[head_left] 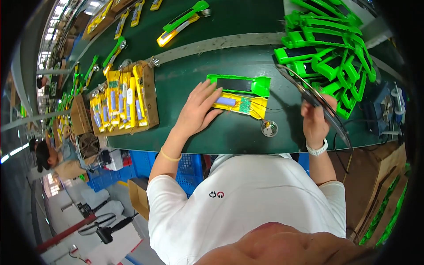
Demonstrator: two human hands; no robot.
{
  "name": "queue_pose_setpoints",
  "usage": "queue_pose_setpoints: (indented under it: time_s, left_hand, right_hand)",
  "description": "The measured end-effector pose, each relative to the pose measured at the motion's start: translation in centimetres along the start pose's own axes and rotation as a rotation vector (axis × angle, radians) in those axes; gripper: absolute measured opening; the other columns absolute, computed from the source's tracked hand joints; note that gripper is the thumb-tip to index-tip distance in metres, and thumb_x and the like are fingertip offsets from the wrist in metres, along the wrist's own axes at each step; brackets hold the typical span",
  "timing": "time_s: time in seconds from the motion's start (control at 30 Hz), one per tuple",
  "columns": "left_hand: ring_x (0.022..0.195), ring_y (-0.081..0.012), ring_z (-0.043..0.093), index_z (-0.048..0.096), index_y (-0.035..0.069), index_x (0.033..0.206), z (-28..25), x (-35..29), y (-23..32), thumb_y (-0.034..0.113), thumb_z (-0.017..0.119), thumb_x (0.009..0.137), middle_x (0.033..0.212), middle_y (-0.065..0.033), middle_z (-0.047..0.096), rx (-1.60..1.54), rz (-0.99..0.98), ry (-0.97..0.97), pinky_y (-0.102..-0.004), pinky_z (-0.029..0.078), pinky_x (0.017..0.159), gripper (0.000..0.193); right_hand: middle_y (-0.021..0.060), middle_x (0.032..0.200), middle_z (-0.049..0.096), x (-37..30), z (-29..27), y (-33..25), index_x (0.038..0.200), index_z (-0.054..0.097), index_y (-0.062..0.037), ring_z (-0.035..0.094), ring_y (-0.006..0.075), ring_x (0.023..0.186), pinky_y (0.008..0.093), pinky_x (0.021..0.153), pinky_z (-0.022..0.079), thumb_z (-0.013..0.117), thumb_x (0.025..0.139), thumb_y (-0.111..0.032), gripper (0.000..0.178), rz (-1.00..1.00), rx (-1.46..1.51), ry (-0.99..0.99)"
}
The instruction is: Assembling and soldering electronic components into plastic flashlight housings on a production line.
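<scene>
A green flashlight housing half [238, 85] with a dark panel lies on the bench in front of me. Just below it is a yellow housing half [254, 106] that carries a purple battery cell [226, 101] and a small green circuit board [245, 105]. Thin wires run from the board to a round silver lamp head [269, 128]. My left hand [197, 105] rests with outstretched fingers on the left ends of both halves. My right hand [316, 117] grips a black soldering iron [314, 100], raised to the right of the parts, its cable hanging past the bench edge.
A cardboard box [151, 95] at left holds several yellow halves with cells. Green housings [329, 44] are piled at the far right, beside a blue soldering station [378, 108]. A conveyor [234, 22] with more assemblies runs behind a metal rail. Another person [48, 154] sits at far left.
</scene>
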State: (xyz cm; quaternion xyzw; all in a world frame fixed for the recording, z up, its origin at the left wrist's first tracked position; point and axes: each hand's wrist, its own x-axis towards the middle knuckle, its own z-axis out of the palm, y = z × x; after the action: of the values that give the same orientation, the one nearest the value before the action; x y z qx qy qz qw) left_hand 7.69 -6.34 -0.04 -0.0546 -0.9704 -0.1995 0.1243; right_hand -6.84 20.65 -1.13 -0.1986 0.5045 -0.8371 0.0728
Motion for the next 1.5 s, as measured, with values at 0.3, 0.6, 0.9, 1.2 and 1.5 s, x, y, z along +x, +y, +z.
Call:
queue_pose_setpoints:
  time_s: [0.3, 0.6, 0.9, 1.2, 1.5]
  left_hand:
    - [0.073, -0.0206, 0.056, 0.066, 0.006, 0.087, 3.3, 1.2, 2.6, 0.004, 0.07, 0.066, 0.08, -0.0059, 0.063, -0.331, 0.018, 0.236, -0.0315, 0.045, 0.061, 0.022]
    - [0.075, -0.0189, 0.052, 0.064, 0.006, 0.078, 2.2, 2.5, 3.4, 0.004, 0.069, 0.067, 0.08, -0.0067, 0.054, -0.277, -0.157, 0.115, -0.0295, 0.044, 0.062, 0.012]
    - [0.072, -0.0219, 0.053, 0.059, 0.004, 0.075, 1.8, 2.3, 3.1, -0.001, 0.068, 0.066, 0.089, -0.0112, 0.047, -0.275, -0.148, 0.069, -0.0292, 0.047, 0.062, 0.014]
    - [0.073, -0.0187, 0.05, 0.061, 0.006, 0.076, 1.6, 2.4, 2.9, -0.001, 0.07, 0.064, 0.082, -0.0068, 0.048, -0.304, -0.166, 0.049, -0.0277, 0.045, 0.06, 0.016]
    - [0.071, -0.0198, 0.051, 0.061, 0.007, 0.077, 1.5, 2.4, 3.0, 0.001, 0.069, 0.066, 0.083, -0.0074, 0.047, -0.273, -0.128, 0.048, -0.0287, 0.046, 0.062, 0.014]
  right_hand:
    - [0.0045, 0.079, 0.048, -3.3, 1.1, 2.1, 0.101, 0.037, -0.0066, 0.05, 0.0102, 0.054, 0.0214, 0.048, 0.04, 0.058, 0.085, -0.014, 0.028, 0.276, 0.033, -0.041]
    - [0.0043, 0.069, 0.051, -3.6, 1.1, 1.8, 0.092, 0.039, -0.0031, 0.049, 0.0074, 0.052, 0.0198, 0.045, 0.04, 0.06, 0.083, -0.007, 0.023, 0.245, -0.191, -0.121]
    - [0.0017, 0.069, 0.052, -3.9, 0.9, 2.6, 0.09, 0.041, -0.002, 0.046, 0.0046, 0.057, 0.02, 0.053, 0.039, 0.062, 0.082, -0.008, 0.023, 0.196, -0.359, -0.188]
    - [0.0019, 0.066, 0.052, -3.7, 1.3, 2.4, 0.089, 0.04, -0.0025, 0.048, 0.0051, 0.056, 0.0192, 0.049, 0.038, 0.061, 0.083, -0.009, 0.023, 0.265, -0.323, -0.187]
    - [0.0041, 0.07, 0.05, -3.6, 1.1, 1.7, 0.092, 0.037, -0.0044, 0.048, 0.0079, 0.054, 0.0204, 0.049, 0.04, 0.058, 0.086, -0.015, 0.024, 0.312, -0.177, -0.14]
